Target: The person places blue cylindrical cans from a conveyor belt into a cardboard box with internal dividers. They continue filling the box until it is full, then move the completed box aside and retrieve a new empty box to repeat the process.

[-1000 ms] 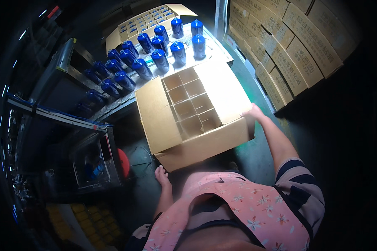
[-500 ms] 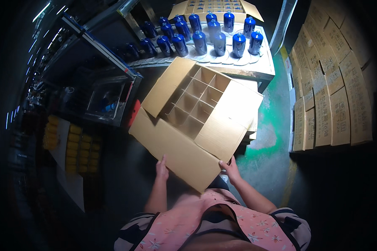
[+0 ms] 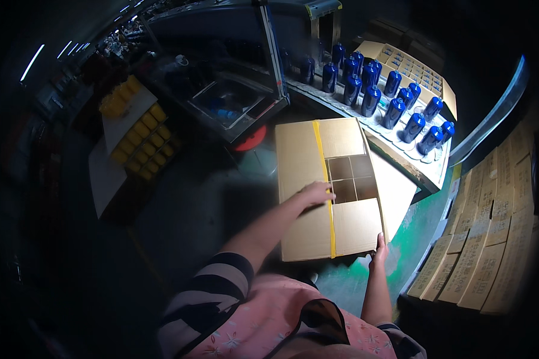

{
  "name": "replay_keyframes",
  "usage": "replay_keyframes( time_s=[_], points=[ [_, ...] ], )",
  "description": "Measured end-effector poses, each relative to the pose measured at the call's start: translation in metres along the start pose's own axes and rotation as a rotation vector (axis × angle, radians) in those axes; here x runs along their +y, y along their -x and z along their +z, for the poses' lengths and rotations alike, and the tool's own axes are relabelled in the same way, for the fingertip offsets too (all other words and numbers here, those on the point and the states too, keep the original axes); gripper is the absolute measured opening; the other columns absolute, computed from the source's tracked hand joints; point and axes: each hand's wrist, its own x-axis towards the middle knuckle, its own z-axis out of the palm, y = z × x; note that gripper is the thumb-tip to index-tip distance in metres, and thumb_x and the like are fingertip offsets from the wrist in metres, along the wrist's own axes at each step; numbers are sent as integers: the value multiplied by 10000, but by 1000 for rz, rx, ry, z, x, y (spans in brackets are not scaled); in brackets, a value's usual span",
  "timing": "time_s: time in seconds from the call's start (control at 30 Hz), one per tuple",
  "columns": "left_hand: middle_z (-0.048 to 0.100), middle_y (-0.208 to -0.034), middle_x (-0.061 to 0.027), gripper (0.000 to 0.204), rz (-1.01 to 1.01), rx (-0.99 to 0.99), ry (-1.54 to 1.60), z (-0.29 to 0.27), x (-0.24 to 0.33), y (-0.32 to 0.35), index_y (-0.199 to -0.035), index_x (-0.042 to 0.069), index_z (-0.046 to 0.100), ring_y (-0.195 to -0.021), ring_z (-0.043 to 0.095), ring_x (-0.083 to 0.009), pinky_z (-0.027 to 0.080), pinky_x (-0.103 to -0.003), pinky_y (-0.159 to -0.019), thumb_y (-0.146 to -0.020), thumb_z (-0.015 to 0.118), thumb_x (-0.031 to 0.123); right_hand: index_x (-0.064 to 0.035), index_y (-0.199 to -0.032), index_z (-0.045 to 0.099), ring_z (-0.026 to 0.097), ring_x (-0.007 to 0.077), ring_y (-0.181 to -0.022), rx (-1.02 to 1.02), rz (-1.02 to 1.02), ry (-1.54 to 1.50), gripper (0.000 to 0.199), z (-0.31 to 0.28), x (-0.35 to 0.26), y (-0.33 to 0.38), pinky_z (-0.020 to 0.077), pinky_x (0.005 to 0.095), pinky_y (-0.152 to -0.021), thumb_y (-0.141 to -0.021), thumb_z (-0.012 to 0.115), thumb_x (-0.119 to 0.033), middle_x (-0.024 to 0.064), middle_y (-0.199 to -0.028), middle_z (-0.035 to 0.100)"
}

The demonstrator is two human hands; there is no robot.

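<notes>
Dim workshop, green floor patch underfoot. Cardboard box (image 3: 329, 191) mid-frame below bench (image 3: 401, 152), divider cells showing, one flap folded over. Left hand (image 3: 318, 194) flat on flap, fingers spread, not gripping. Right hand (image 3: 379, 246) pinching near corner. Likely light, empty, walls flexy; hold at corners. Blue bottles (image 3: 395, 110) on bench beyond.

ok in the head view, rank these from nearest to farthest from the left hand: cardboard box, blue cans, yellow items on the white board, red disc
1. cardboard box: the left hand rests on its taped flap.
2. red disc: up and left of the hand, just off the box's far left corner.
3. blue cans: on the bench beyond the box, up and right.
4. yellow items: far left, on the white board.
</notes>
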Motion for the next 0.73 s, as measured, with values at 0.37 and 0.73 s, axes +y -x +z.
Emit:
replay_keyframes(
  time_s=[0.37,0.73],
  points=[
    [459,-1398,-213,918,-540,297,843,74,-139,175,-1426,-61,312,-1268,477,-275,390,-352,-1035,-814,712,493,60,-1230,576,582,193,-1100,-151,-165,-85,515,35,-6,44,420,307,-989,-909,654,-335,107,-1192,628],
    [422,-1465,-118,731,-72,55,1212,33,-112,200,-1492,20,258,-1355,396,-250,291,-361,-1132,-918,628,279,-59,-1449,377,217,337,-1440,-104,-583,238,757,49,16,162,169,376,-1174,-830,702,-351,133,-1545,293]
  ],
)
